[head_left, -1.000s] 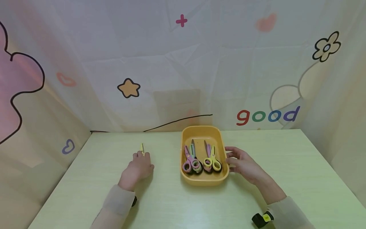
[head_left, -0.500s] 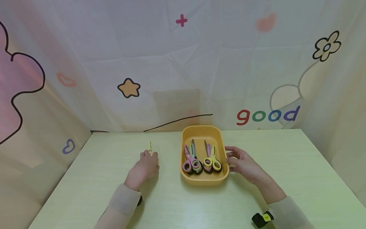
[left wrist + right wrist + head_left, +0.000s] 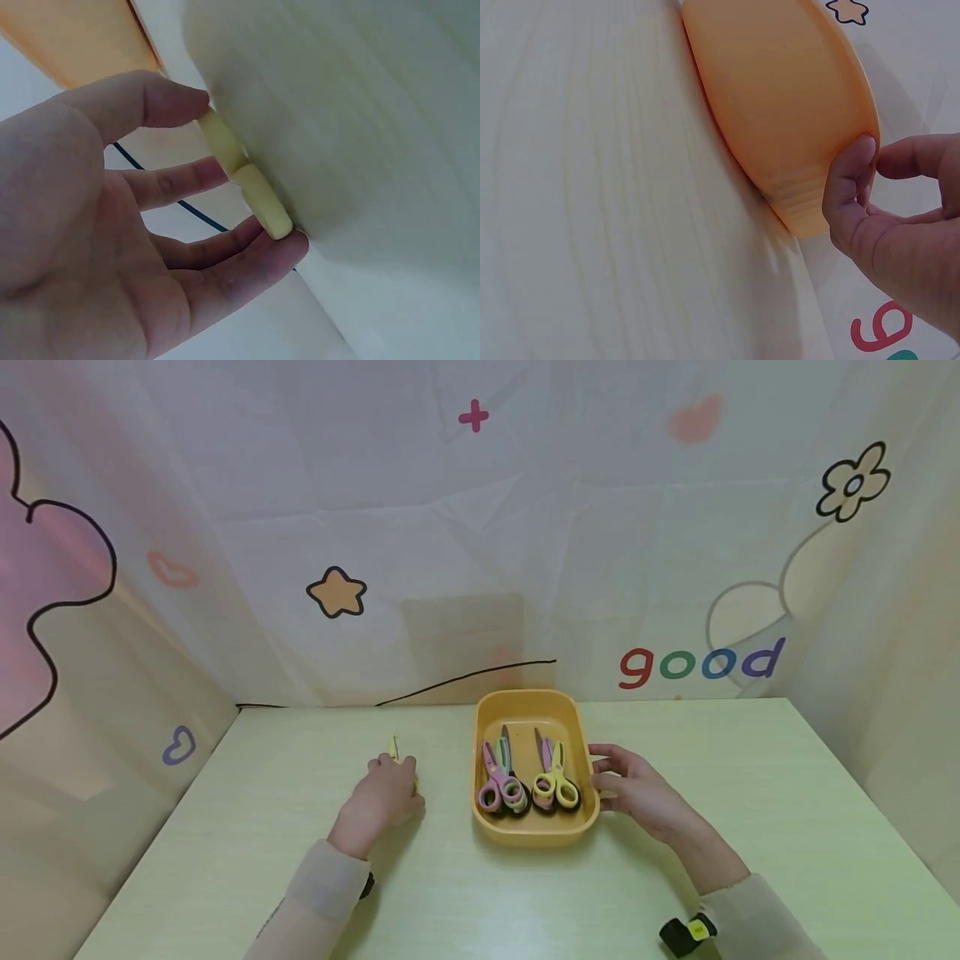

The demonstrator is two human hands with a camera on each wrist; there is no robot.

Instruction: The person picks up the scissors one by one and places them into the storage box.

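Observation:
My left hand is over a pair of yellow scissors at the left of the table. In the left wrist view, the thumb and curled fingers take the scissors' yellow handles between them, close to the tabletop. Most of the blades are hidden there. My right hand holds the right side of a yellow-orange tray, thumb and fingers at its rim in the right wrist view. Pink scissors, yellow scissors and more pairs lie inside, partly overlapping.
The pale wooden table ends at a hanging printed curtain at the back. More curtain stands at both sides. A black band with a yellow label sits at the right wrist.
My left hand and the yellow scissors have shifted a little right, towards the tray. Its thumb now stands further out, showing some of the handle. The right hand and tray have stayed put.

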